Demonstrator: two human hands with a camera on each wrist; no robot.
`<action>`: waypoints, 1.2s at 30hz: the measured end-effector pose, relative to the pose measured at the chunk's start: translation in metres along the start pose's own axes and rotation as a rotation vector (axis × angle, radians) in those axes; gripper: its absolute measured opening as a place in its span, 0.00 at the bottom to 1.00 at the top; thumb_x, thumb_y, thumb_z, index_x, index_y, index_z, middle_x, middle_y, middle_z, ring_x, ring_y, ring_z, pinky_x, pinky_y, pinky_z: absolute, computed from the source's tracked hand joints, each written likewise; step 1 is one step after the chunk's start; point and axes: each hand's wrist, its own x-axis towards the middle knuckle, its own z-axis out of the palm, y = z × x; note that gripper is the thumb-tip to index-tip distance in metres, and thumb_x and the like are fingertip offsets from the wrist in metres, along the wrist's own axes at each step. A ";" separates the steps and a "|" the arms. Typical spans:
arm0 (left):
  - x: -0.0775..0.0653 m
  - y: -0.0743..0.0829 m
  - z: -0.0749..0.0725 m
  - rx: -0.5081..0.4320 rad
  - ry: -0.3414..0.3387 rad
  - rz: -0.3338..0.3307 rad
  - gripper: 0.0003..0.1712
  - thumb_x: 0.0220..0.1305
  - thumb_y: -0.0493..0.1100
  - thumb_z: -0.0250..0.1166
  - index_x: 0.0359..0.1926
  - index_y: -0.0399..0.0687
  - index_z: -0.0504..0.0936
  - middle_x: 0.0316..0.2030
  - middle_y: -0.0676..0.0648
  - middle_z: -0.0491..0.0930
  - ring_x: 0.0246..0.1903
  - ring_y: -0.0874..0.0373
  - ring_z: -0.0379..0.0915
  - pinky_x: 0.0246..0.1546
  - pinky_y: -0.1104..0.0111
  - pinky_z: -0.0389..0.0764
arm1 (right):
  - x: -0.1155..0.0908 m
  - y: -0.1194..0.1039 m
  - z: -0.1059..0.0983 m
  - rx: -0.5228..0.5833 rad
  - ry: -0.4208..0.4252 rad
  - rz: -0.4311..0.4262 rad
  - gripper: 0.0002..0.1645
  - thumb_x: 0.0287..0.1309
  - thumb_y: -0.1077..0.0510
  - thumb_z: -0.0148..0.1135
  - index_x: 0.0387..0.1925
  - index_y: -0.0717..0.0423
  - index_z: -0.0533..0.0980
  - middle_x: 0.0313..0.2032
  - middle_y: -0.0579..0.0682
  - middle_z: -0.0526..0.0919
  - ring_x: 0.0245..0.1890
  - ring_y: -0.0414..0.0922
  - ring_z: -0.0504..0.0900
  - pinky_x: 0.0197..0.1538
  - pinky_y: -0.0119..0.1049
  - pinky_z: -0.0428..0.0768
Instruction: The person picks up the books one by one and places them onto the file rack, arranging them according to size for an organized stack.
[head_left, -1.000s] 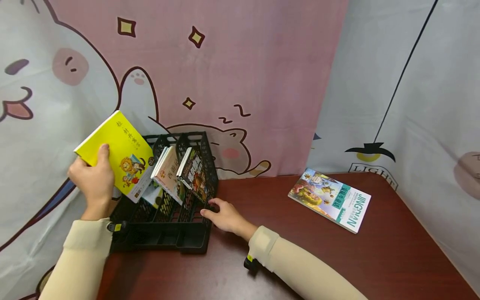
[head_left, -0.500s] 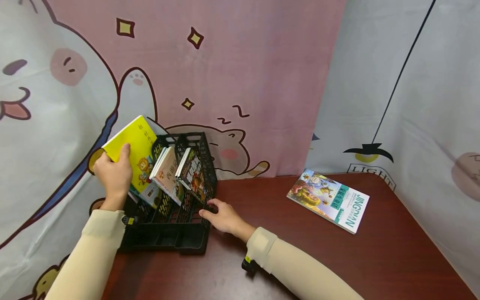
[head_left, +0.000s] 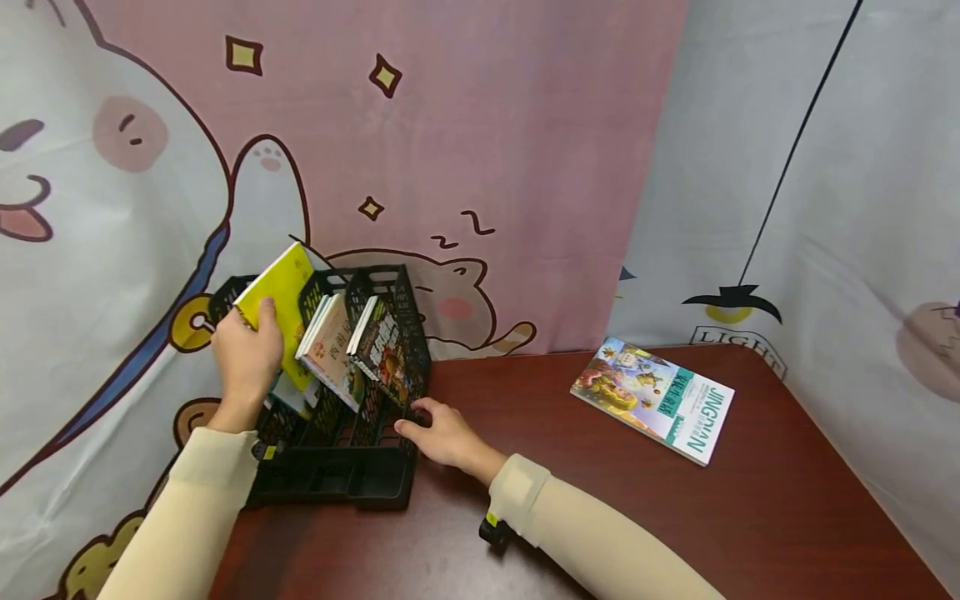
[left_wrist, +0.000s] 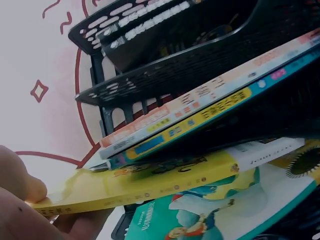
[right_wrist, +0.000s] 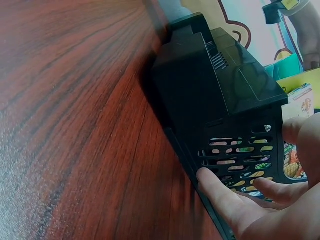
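A black file rack [head_left: 330,477] with perforated dividers stands at the left of the table. My left hand [head_left: 247,354] grips a yellow book [head_left: 291,287] by its upper edge, thumb on the cover and fingers behind. The book leans tilted in the rack's left part, its lower end down between the walls. In the left wrist view, a green-and-white book [left_wrist: 200,210] lies right beside the yellow one. My right hand [head_left: 446,433] holds the rack's right side wall, fingertips [right_wrist: 207,180] against its outer face and the thumb at the edge.
Thin books [head_left: 330,350] with a pinkish cover lean in the middle compartment, and dark-covered books [head_left: 382,350] in the right one. Another book [head_left: 652,400] lies flat on the reddish-brown table [head_left: 525,533] at the right. A printed cloth [head_left: 525,167] hangs behind.
My left hand has moved right and down with the yellow book, which has sunk deeper into the rack's left compartment. My right hand has stayed at the side wall.
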 end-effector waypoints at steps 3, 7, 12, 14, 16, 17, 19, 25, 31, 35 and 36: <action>-0.006 -0.002 0.000 0.001 -0.037 -0.018 0.37 0.84 0.66 0.50 0.57 0.35 0.84 0.40 0.33 0.84 0.21 0.61 0.72 0.17 0.73 0.72 | 0.000 0.001 0.001 0.001 -0.004 0.001 0.40 0.75 0.31 0.64 0.75 0.49 0.76 0.73 0.60 0.80 0.73 0.59 0.80 0.71 0.60 0.81; -0.009 -0.009 0.004 -0.011 -0.051 -0.037 0.37 0.84 0.64 0.51 0.58 0.33 0.84 0.43 0.32 0.84 0.28 0.56 0.74 0.25 0.73 0.72 | -0.001 0.002 0.002 -0.001 0.004 -0.001 0.39 0.75 0.34 0.65 0.74 0.51 0.76 0.72 0.61 0.81 0.73 0.59 0.80 0.71 0.60 0.81; -0.014 -0.020 0.012 -0.023 -0.041 -0.015 0.33 0.84 0.60 0.54 0.51 0.30 0.84 0.41 0.31 0.83 0.32 0.46 0.76 0.31 0.69 0.72 | -0.001 0.002 0.002 -0.001 0.008 0.004 0.37 0.75 0.36 0.65 0.74 0.52 0.76 0.72 0.61 0.81 0.73 0.60 0.80 0.71 0.61 0.81; -0.015 -0.024 0.015 -0.023 -0.044 -0.011 0.33 0.84 0.59 0.54 0.50 0.29 0.84 0.40 0.31 0.83 0.32 0.45 0.76 0.30 0.70 0.72 | -0.001 0.002 0.001 0.003 0.006 0.007 0.38 0.75 0.35 0.65 0.75 0.51 0.76 0.73 0.61 0.81 0.73 0.60 0.80 0.71 0.61 0.80; -0.016 -0.026 0.016 -0.025 -0.059 -0.025 0.33 0.84 0.60 0.54 0.49 0.29 0.83 0.39 0.32 0.82 0.31 0.48 0.75 0.27 0.73 0.70 | -0.001 0.002 0.000 0.005 0.004 0.009 0.38 0.75 0.34 0.65 0.75 0.50 0.76 0.73 0.60 0.80 0.73 0.59 0.80 0.71 0.60 0.81; -0.017 -0.028 0.017 -0.027 -0.065 -0.034 0.34 0.83 0.60 0.54 0.49 0.29 0.83 0.39 0.32 0.82 0.30 0.48 0.75 0.26 0.73 0.71 | -0.001 0.002 0.000 0.005 0.003 0.009 0.38 0.75 0.33 0.64 0.75 0.50 0.76 0.73 0.60 0.80 0.73 0.59 0.80 0.71 0.60 0.81; -0.017 -0.031 0.018 -0.028 -0.075 -0.045 0.34 0.83 0.61 0.54 0.50 0.30 0.83 0.41 0.32 0.83 0.31 0.48 0.75 0.26 0.73 0.71 | -0.001 0.001 0.000 0.008 0.000 0.011 0.39 0.76 0.32 0.64 0.75 0.48 0.76 0.73 0.60 0.80 0.73 0.59 0.80 0.71 0.60 0.81; -0.020 -0.051 0.023 -0.016 -0.126 -0.057 0.33 0.84 0.61 0.54 0.50 0.31 0.83 0.39 0.32 0.84 0.23 0.63 0.73 0.21 0.74 0.74 | -0.001 -0.001 -0.001 0.011 -0.012 0.024 0.39 0.75 0.30 0.63 0.76 0.45 0.75 0.74 0.59 0.79 0.74 0.58 0.80 0.70 0.60 0.82; -0.022 -0.056 0.022 -0.022 -0.160 -0.038 0.33 0.84 0.63 0.54 0.49 0.33 0.82 0.37 0.33 0.84 0.21 0.67 0.73 0.19 0.73 0.76 | -0.001 0.000 -0.002 0.015 -0.005 0.019 0.38 0.76 0.31 0.64 0.75 0.46 0.76 0.73 0.59 0.80 0.72 0.58 0.81 0.70 0.60 0.82; -0.024 -0.049 0.016 -0.025 -0.169 -0.014 0.32 0.84 0.61 0.54 0.66 0.39 0.82 0.47 0.32 0.86 0.26 0.68 0.73 0.23 0.76 0.75 | -0.003 0.002 -0.004 0.065 -0.037 0.028 0.39 0.75 0.31 0.65 0.76 0.47 0.75 0.68 0.60 0.84 0.60 0.55 0.90 0.63 0.56 0.86; -0.025 -0.046 0.015 -0.028 -0.158 -0.005 0.31 0.84 0.60 0.54 0.71 0.44 0.81 0.50 0.32 0.86 0.26 0.67 0.73 0.24 0.76 0.74 | -0.003 0.003 -0.004 0.089 -0.050 0.031 0.40 0.75 0.31 0.65 0.76 0.48 0.75 0.67 0.61 0.85 0.56 0.55 0.92 0.60 0.55 0.88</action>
